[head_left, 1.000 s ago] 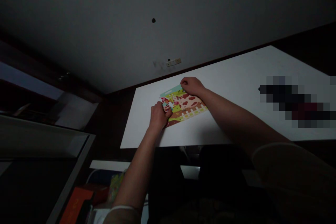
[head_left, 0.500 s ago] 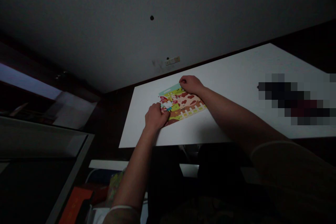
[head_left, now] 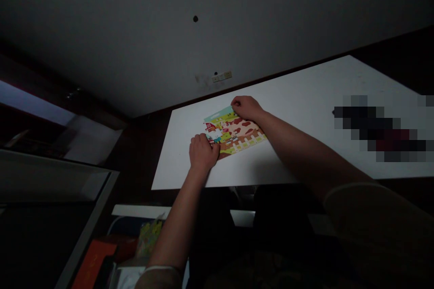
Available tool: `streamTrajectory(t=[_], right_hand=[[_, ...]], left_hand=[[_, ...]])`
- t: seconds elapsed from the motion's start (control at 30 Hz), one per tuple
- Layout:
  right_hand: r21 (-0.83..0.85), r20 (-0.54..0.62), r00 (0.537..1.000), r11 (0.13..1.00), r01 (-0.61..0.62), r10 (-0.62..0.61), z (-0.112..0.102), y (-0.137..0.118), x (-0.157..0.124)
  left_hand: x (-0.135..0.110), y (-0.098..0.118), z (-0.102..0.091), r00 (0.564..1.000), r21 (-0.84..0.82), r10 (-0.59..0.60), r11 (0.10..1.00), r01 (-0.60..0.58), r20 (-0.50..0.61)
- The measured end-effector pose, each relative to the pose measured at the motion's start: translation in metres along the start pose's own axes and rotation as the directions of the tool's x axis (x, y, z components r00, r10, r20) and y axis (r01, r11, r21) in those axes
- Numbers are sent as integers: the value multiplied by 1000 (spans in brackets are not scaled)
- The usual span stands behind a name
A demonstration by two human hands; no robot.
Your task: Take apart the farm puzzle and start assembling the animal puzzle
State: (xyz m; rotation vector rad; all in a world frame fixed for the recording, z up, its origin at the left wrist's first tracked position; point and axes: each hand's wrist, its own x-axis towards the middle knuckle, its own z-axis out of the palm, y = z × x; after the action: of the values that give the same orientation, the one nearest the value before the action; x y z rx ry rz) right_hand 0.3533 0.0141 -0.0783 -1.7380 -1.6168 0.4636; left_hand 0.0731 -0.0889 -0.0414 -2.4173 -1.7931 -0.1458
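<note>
A bright farm-picture sheet, with a brown-patched cow, a red barn and a white fence, lies on the white table. Its middle left part looks broken up into small coloured patches that I cannot make out. My left hand is at the sheet's lower left edge, fingers bent and thumb over the picture, closed on that edge. At the top right corner my right hand is closed in a pinch. The right forearm passes over the sheet's right side and hides part of it.
A blurred-out dark and red object lies at the table's right. A wall with a socket strip stands behind. Down at the left are an orange box and a clear bag of yellow-green things.
My left hand has shifted slightly right, and its fingers show more from above. The picture beside it looks more broken up. My right hand stays at the corner. The view has tilted slightly.
</note>
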Motion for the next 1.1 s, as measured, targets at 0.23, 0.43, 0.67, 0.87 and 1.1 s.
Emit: streamTrajectory(t=[0.23, 0.43, 0.67, 0.87, 1.1], right_hand=[[1, -5, 1000, 1000, 14, -14, 0, 0, 0], [-3, 6, 1000, 1000, -7, 7, -1, -3, 0], [-26, 3, 1000, 1000, 7, -7, -1, -3, 0], [-26, 17, 1000, 1000, -9, 9, -3, -4, 0], [-27, 12, 1000, 1000, -2, 2, -2, -3, -1]], left_hand=[[-3, -1, 2, 996, -85, 5, 996, -12, -85], [-8, -9, 11, 959, -237, 125, 953, -187, -254], [-2, -29, 22, 841, -764, -403, 645, -18, -361], [5, -44, 13, 859, -936, -498, 345, 71, -118], [-33, -22, -4, 995, -382, 86, 919, -99, -50]])
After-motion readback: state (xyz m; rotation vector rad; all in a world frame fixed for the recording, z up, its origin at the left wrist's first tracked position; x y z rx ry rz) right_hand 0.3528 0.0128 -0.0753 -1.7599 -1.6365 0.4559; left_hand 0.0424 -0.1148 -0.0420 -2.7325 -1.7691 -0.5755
